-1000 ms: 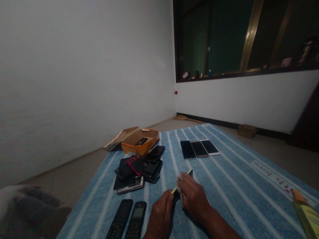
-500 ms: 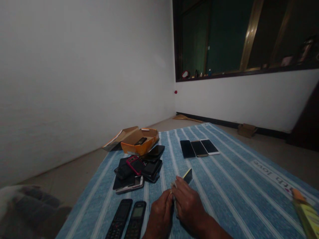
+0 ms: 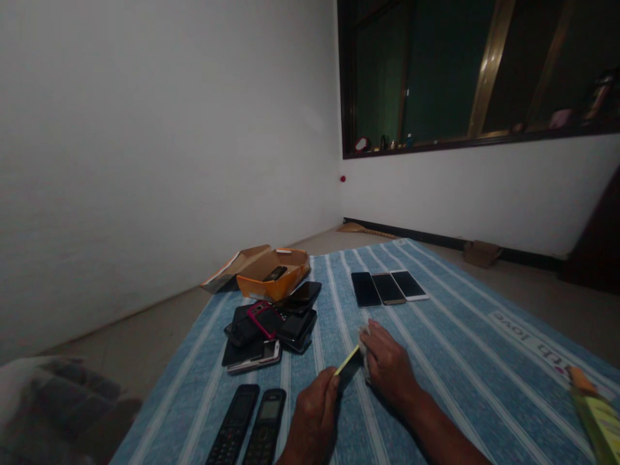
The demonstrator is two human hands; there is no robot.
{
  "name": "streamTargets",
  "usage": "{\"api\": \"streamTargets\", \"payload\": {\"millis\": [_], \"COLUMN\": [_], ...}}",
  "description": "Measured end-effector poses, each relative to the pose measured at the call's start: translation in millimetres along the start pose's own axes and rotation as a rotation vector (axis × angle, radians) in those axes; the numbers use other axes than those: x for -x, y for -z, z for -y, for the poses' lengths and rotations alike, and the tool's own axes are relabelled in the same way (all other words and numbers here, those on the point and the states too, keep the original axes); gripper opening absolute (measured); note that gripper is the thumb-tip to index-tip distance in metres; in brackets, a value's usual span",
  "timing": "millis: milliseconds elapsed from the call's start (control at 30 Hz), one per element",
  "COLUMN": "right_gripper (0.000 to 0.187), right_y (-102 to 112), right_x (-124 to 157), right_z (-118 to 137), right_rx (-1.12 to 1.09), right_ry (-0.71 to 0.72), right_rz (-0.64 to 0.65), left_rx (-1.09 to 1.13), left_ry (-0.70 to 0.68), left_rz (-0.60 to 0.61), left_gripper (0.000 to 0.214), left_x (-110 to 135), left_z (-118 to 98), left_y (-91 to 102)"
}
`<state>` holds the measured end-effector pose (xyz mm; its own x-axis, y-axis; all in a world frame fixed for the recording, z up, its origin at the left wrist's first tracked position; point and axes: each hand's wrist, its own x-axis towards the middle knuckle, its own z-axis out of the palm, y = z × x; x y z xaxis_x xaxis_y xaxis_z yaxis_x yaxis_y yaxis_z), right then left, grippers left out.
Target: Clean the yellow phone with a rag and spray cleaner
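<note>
My left hand (image 3: 312,410) is closed on the near end of a mobile phone (image 3: 349,367) with a yellow-green edge, held tilted above the cloth. In my right hand (image 3: 390,365) is a crumpled whitish cloth (image 3: 364,352), pressed around the phone's far end. The fingers hide that end. Left of my left hand lie two dark keypad handsets (image 3: 264,423) side by side. Beyond them is a heap of phones, among them one with a pink frame (image 3: 264,320).
An orange cardboard box (image 3: 271,287), lid open, stands behind the heap with a small phone inside. Three smartphones (image 3: 386,289) lie in a row at the back right. A yellow bottle (image 3: 598,413) is at the right edge of the striped blue cloth (image 3: 455,381).
My right hand has slid with the cloth away from my left hand, toward the phone's far end, uncovering its middle. My left hand has stayed nearly still.
</note>
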<state>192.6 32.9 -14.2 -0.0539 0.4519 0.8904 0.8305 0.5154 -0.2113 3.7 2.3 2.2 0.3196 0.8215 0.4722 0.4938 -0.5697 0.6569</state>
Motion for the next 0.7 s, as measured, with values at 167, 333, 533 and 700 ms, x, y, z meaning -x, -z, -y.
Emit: {"api": "streamTargets", "payload": {"millis": [167, 333, 533, 700], "right_gripper": [0.044, 0.042, 0.04, 0.043], "right_y": [-1.5, -0.5, -2.1, -0.1], "right_x": [0.4, 1.1, 5.9, 2.5], "right_z": [-11.7, -6.9, 29.4, 31.5], "right_rx": [-0.014, 0.033, -0.045, -0.088], "right_ry": [-0.068, -0.012, 0.118, 0.101], "right_rz": [0.027, 0.01, 0.038, 0.049], "left_rx": [-0.031, -0.008, 0.047, 0.051], "left_ry": [0.016, 0.011, -0.027, -0.016], "left_rz": [-0.017, -0.013, -0.039, -0.038], "left_gripper": [0.04, 0.037, 0.037, 0.038], "left_x": [1.6, -1.7, -4.2, -3.7], "left_z": [4.1, -4.0, -6.9, -5.8], "left_y": [-2.1, 0.6, 0.7, -0.1]}}
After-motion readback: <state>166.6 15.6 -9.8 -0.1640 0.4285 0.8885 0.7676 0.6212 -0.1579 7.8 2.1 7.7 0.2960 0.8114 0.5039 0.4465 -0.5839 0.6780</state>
